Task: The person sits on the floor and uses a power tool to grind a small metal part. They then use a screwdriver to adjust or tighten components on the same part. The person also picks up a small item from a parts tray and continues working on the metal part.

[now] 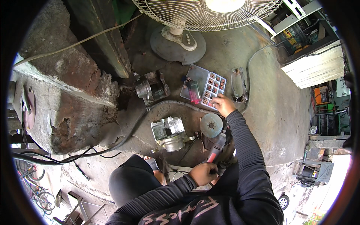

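Note:
My right hand [224, 105] reaches to the near right corner of an open clear plastic organizer box [195, 71], fingertips pinched at its compartments. Small copper-brown ring-like parts [215, 83] sit in several compartments. What the fingertips hold, if anything, is hidden. Across the box's lid lies a pink and dark see-through case [194, 92]. My left hand [203, 174] is curled in front of my body, close to the rear end of a red and grey power tool [216, 147]; its grip is hidden. Beyond that tool rests a round grey disc [211, 125] with a star-shaped centre.
Two cast metal housings [170, 135] [144, 87] stand on the concrete floor left of the box. A hose [133, 129] runs between them. A fan [178, 52] stands at the back, a metal bracket [238, 85] lies right of the box, and a concrete block [84, 123] is left.

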Motion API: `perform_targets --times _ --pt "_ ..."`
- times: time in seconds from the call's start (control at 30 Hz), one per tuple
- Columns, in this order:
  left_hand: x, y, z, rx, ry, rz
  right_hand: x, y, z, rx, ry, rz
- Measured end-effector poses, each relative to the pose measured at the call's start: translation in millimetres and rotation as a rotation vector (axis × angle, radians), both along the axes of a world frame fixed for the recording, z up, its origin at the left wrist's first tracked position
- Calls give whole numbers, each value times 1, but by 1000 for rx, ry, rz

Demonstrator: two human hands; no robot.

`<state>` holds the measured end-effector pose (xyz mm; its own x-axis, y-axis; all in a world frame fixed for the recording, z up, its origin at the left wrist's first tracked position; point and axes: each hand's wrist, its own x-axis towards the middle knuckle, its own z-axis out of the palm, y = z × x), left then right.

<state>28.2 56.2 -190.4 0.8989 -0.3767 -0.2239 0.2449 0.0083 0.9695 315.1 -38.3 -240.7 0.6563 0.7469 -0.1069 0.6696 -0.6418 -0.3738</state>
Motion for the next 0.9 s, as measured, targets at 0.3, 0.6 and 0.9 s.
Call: perform_targets --times 0.3,0.6,0.9 --pt "11 2 4 63 -58 125 -20 -7 36 560 478 -255" --pt "22 20 45 -245 -104 528 -137 -51 119 1095 1012 -262" --pt "-2 12 69 -87 -151 435 -220 -75 148 1102 879 -395"
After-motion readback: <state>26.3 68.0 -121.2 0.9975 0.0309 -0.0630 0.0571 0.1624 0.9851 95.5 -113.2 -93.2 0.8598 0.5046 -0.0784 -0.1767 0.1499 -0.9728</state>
